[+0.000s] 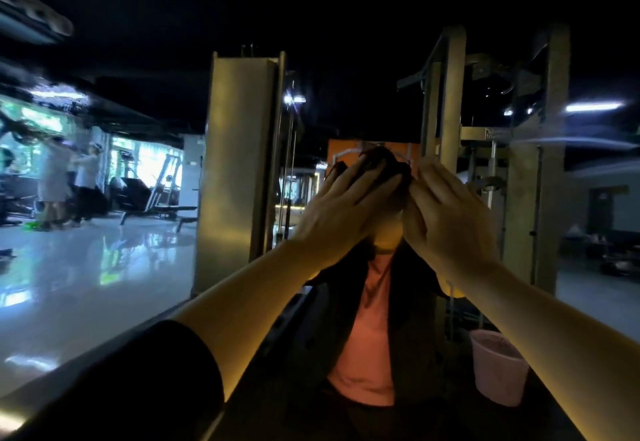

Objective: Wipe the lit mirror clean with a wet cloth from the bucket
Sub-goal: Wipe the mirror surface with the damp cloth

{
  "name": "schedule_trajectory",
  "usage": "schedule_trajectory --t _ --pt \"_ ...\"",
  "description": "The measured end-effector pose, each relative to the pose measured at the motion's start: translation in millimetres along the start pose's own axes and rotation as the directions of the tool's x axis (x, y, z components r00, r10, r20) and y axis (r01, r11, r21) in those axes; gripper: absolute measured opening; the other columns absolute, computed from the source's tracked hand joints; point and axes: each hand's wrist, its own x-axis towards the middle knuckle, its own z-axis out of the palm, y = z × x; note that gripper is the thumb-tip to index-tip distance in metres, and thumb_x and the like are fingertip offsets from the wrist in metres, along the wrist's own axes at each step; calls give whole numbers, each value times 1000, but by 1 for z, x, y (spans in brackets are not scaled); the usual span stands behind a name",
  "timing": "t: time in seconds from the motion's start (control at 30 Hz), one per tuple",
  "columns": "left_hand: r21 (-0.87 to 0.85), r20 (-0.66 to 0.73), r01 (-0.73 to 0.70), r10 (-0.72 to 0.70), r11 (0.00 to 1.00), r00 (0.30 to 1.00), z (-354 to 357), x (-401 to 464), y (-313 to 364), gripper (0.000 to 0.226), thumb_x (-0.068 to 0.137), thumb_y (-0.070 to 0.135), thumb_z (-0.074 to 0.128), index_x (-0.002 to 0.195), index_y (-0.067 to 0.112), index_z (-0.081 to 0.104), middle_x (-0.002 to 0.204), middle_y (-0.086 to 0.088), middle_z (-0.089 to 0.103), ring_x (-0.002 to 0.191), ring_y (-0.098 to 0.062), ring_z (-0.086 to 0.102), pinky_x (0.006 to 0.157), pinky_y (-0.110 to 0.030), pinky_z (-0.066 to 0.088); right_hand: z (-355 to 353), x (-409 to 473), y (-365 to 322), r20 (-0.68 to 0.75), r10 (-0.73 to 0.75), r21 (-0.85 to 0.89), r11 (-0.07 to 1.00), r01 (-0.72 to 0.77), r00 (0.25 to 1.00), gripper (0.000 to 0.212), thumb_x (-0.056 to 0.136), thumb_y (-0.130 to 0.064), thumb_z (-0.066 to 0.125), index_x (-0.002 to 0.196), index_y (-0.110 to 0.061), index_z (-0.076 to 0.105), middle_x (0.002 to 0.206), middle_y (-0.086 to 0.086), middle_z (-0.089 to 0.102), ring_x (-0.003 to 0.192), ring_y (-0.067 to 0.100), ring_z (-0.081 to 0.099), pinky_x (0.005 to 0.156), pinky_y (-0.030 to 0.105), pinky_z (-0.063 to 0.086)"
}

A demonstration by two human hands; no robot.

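Pressing flat against the mirror [104, 267], both hands work side by side at head height. The left hand [343, 212] lies with fingers straight and spread, fingertips on a dark cloth [377, 167] that shows just above and between the two hands. The right hand [446, 212] lies with fingers straight and close together, its fingertips at the right edge of the cloth. Neither hand curls round the cloth; both appear to push it against the glass.

Below the hands, the glass reflects the person's pink top and dark jacket. Below the right forearm, a pink bucket [498, 368] appears; whether this is the bucket itself or its reflection cannot be told. A warm yellow glow runs along the forearms and the lower edge of the mirror, consistent with edge lighting.

Left of the hands, the glass shows a glossy floor, gym machines and distant figures. Right of the hands stand tall metal frames.

Progress, as a judgement: the cloth has been taken from the bucket and wiping is under way in the centre of the mirror. The picture is too dark and blurred to show which areas are clean; the outer areas probably remain to be wiped.
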Motion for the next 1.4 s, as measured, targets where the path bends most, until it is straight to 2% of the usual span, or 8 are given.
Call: schedule_trajectory --t 0.23,0.4,0.5,0.67,0.93,1.1,1.27,1.4 --pt "-241 -111 784 -819 572 563 -33 20 -100 64 103 45 34 157 23 7 165 -8 6 150 -32 0 121 -53 6 10 -5 2 -82 6 -17 1000 -7 997 41 98 -22 49 132 -3 60 142 20 53 134 32 49 105 47 46" --pt "-21 -52 150 -151 989 987 -7 24 -22 65 99 52 29 155 27 13 162 -7 20 150 -30 10 120 -54 16 7 -4 2 -95 -25 -32 999 22 995 40 97 -21 50 130 -3 62 139 19 56 131 33 52 104 45 47" --pt "-79 -73 211 -217 974 973 -15 22 -61 63 96 58 29 153 36 13 162 -11 13 148 -35 12 117 -59 21 1 -2 6 -74 -45 -51 998 41 996 40 96 -21 50 130 -4 62 138 18 57 129 32 54 101 42 46" --pt "-218 -113 730 -760 648 640 -48 49 -102 62 103 46 34 157 29 9 164 -12 -4 149 -38 -3 121 -54 10 0 -1 0 -51 -19 -44 999 17 999 43 97 -25 42 129 -3 62 138 18 57 130 30 53 100 42 48" --pt "23 14 156 -156 987 988 -37 85 -28 72 92 61 21 156 31 4 165 -4 4 151 -27 -2 122 -49 5 -13 -3 24 37 -134 -34 990 135 990 40 99 -26 47 131 -5 61 141 16 55 133 28 51 102 44 49" --pt "-198 -74 745 -768 637 637 -51 96 -67 65 103 47 33 157 26 4 165 -9 2 150 -36 2 121 -52 9 -39 -31 66 2 -107 -171 979 106 994 38 98 -24 47 124 -3 65 130 17 62 120 30 58 106 39 37" --pt "-44 -24 267 -269 963 963 -21 128 68 63 102 51 29 156 32 3 165 -4 3 151 -30 -3 121 -50 3 -44 -58 76 41 -146 -143 978 151 988 36 96 -22 52 124 -4 66 134 15 61 128 30 54 110 49 37" --pt "55 117 38 -44 998 992 -15 103 78 67 97 57 24 155 35 0 165 0 -2 150 -27 -9 119 -46 -7 -50 -69 73 46 -125 -107 986 129 991 40 96 -23 45 127 -6 63 137 13 58 131 29 52 113 46 30"
